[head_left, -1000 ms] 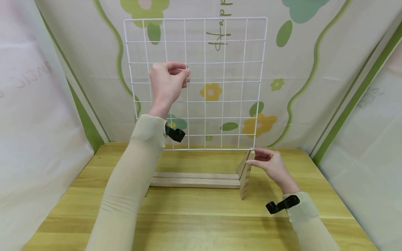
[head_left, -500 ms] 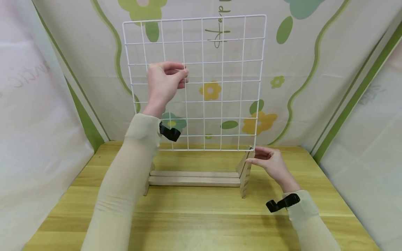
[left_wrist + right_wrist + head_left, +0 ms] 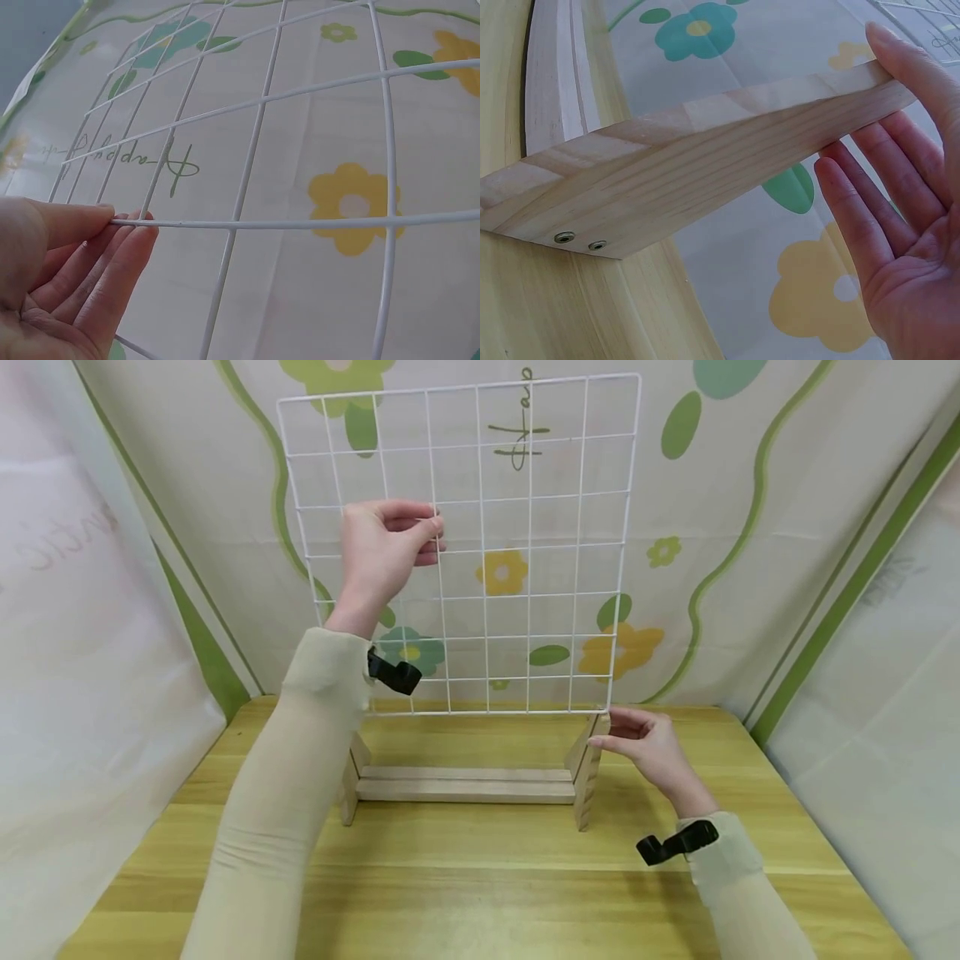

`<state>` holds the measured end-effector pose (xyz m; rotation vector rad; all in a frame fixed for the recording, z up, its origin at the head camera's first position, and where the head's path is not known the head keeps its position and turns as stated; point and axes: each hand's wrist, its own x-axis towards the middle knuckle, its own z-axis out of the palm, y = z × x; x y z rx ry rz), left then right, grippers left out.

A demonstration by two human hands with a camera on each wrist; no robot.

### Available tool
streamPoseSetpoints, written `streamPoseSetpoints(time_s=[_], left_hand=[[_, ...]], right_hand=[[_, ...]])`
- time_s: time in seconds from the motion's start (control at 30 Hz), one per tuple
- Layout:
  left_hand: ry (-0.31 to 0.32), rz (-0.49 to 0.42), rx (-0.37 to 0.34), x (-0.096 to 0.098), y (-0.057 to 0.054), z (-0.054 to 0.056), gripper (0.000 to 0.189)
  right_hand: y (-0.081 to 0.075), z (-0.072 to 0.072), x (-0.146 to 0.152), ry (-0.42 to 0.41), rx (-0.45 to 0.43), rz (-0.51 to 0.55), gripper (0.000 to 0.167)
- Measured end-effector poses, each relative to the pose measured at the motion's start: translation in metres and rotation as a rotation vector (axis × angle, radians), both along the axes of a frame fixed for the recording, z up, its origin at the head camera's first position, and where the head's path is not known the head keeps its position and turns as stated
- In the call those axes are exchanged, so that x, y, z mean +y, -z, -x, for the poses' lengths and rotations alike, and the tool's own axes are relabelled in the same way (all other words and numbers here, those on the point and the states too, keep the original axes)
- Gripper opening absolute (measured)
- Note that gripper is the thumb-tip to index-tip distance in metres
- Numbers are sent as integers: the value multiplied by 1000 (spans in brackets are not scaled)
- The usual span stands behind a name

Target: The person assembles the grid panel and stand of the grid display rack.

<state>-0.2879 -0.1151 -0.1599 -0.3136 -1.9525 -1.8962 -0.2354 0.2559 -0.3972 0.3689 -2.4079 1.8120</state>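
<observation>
A white wire grid panel [image 3: 486,597] stands upright over a wooden stand [image 3: 465,791]. My left hand [image 3: 381,547] pinches one of its upright wires left of the middle; in the left wrist view, thumb and fingertips meet on that wire [image 3: 311,224]. At the stand's right end, my right hand [image 3: 654,752] grips the top of the slanted side piece [image 3: 705,142], thumb at its front edge and fingers against its outer face. The panel's lower right corner sits right at the top of this side piece. My left forearm partly covers the panel's lower left corner.
The stand rests on a yellow wood-grain table [image 3: 480,885]. Behind it hangs a flower-printed cloth [image 3: 570,527], with pale cloth walls at left and right. Two metal screws [image 3: 565,238] show low on the side piece.
The panel's top edge has risen in the head view and now slopes up to the right. My left hand has shifted slightly left with it. My right hand keeps its place on the stand.
</observation>
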Motion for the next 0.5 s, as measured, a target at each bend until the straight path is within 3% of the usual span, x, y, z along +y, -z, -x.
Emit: streamPoseSetpoints(time_s=[0.5], left_hand=[[17, -7, 12, -8, -10, -4, 21]], right_hand=[[-3, -3, -4, 21, -14, -18, 56]])
